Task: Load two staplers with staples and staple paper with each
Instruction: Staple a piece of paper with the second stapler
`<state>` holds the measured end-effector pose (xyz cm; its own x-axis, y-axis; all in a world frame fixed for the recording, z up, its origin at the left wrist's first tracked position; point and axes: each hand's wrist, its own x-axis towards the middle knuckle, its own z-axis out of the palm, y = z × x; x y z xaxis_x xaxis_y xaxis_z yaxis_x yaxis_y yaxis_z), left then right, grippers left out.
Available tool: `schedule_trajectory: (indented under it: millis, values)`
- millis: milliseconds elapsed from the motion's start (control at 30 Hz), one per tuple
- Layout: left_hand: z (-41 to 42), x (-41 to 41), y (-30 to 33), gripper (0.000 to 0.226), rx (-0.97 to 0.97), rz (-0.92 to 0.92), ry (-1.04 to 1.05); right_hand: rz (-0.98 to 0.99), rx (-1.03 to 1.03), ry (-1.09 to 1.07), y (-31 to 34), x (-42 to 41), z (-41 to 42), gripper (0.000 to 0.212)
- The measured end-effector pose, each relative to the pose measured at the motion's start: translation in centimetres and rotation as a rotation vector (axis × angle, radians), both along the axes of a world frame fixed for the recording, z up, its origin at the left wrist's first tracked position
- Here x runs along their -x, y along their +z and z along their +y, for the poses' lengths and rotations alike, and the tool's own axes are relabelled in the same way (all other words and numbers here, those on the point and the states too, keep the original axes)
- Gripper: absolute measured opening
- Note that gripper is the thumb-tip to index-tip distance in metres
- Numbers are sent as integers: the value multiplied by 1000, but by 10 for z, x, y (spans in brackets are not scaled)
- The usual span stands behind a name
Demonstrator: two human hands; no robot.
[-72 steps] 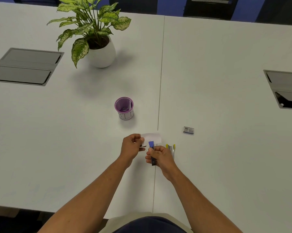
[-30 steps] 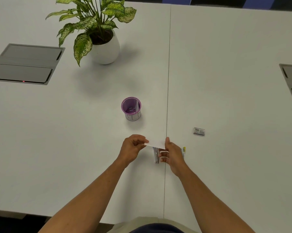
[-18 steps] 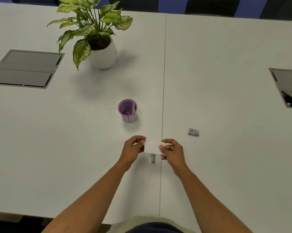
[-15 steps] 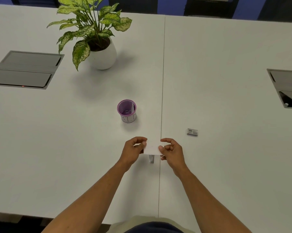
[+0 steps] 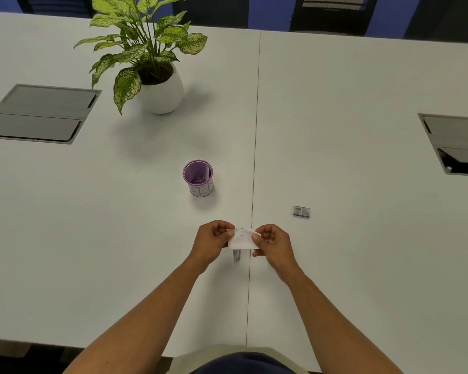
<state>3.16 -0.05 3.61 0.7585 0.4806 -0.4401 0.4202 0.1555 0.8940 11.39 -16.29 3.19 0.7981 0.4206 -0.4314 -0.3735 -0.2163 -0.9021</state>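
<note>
White paper, a small slip, is held up over the white table between 2 hands. The left hand pinches its left edge with thumb and curled fingers, and the right hand pinches its right edge the same way. A faint mark near the slip's upper middle is too small to make out. Just below the slip, the end of a grey stapler shows on the table, the rest hidden behind the paper. A small staple box with a barcode lies to the right, well apart from the hands. A purple cup stands farther back, beside the table seam. Beyond it sits a potted plant in a white pot. Grey cable hatches are set into the table at both sides.
</note>
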Motion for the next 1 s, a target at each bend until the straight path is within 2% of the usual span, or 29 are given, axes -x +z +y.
schedule_trajectory:
  millis: [233, 433, 567, 667, 1000]
  values:
    - [-4, 0, 2, 10, -28, 27, -2, 167, -49, 107, 2, -1, -2, 20]
    - [-5, -2, 5, 9, -11, 3, -7, 191, -22, 69, 4, -2, 0, 11]
    - [-7, -1, 8, 19, 77, -8, -53, 229, -44, 43, 7, -3, 0, 17]
    - [-9, 0, 9, 25, 73, 6, -87, 229, -40, 29, 8, -2, 2, 20]
    - [-5, -2, 7, 21, 18, 22, -70, 262, -77, 30, 8, -1, 5, 27]
